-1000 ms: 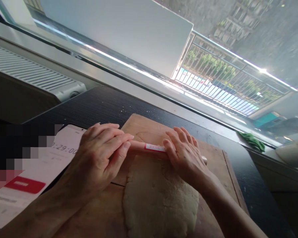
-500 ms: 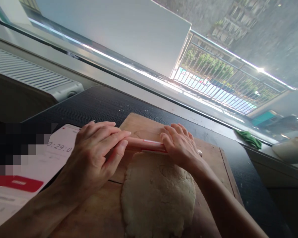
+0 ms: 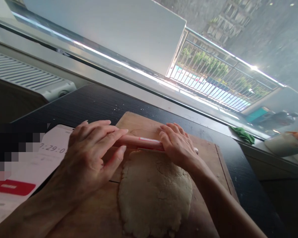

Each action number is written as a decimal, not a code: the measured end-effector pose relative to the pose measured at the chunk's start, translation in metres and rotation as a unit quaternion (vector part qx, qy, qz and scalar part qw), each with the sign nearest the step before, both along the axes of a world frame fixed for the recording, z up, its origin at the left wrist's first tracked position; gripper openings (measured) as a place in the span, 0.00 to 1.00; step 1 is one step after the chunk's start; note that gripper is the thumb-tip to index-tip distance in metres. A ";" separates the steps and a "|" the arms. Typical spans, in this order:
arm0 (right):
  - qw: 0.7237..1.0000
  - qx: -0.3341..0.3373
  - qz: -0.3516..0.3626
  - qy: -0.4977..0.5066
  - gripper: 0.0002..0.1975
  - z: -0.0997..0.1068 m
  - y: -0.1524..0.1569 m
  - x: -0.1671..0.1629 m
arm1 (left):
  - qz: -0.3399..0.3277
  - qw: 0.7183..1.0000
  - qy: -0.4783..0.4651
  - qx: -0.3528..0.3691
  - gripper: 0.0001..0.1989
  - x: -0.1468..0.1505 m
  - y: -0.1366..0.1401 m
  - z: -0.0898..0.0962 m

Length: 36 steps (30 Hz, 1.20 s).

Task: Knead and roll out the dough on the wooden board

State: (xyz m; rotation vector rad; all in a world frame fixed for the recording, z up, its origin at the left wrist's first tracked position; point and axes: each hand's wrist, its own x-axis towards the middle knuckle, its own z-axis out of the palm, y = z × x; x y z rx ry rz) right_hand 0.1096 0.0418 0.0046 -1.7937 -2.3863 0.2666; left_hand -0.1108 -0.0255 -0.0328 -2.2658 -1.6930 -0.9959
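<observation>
A wooden rolling pin point(image 3: 150, 143) with a red-edged label lies across the far edge of a flat sheet of dough point(image 3: 155, 193). The dough is roughly oval with ragged edges and rests on a wooden board point(image 3: 211, 158). My left hand point(image 3: 93, 150) lies over the pin's left end, fingers stretched along it and thumb lowered on the near side. Draped over the right part of the pin, my right hand point(image 3: 177, 145) has its fingers on the far side; a rounded pin end shows past it. My palms hide both ends of the pin's grip area.
A phone point(image 3: 52, 148) showing a timer lies left of the board on the dark table point(image 3: 101, 102). White specks dot the table's far side. Beyond are a radiator point(image 3: 32, 74), a window sill, a green cloth point(image 3: 242, 135) and a pale container point(image 3: 280, 144).
The view has shifted slightly, so everything sits a little further left. My left thumb has come away from the index finger, widening the gap. The pin stays by the dough's far edge.
</observation>
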 end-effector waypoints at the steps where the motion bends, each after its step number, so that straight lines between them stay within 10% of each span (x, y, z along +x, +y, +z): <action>1: 1.000 0.003 -0.001 0.000 0.22 0.000 0.003 0.000 | 0.004 1.000 0.000 -0.005 0.18 0.000 0.000 0.001; 7: 0.999 0.022 -0.029 0.021 0.26 -0.004 0.051 -0.008 | 0.022 1.000 0.009 -0.015 0.19 -0.003 0.002 -0.005; 15: 0.998 0.037 -0.017 0.045 0.20 -0.006 0.006 0.007 | -0.003 1.000 -0.007 0.019 0.19 -0.002 -0.001 -0.005; 22: 0.993 0.002 -0.068 0.091 0.23 -0.007 0.054 -0.002 | 0.018 1.000 -0.017 0.016 0.18 -0.006 0.004 -0.009; 31: 0.986 0.008 0.020 0.166 0.18 0.008 -0.047 0.034 | 0.005 0.999 -0.033 0.035 0.17 -0.002 -0.002 -0.005; 36: 0.983 0.073 -0.037 0.163 0.19 0.007 -0.025 0.053 | -0.033 0.999 -0.007 0.031 0.16 -0.002 -0.001 -0.004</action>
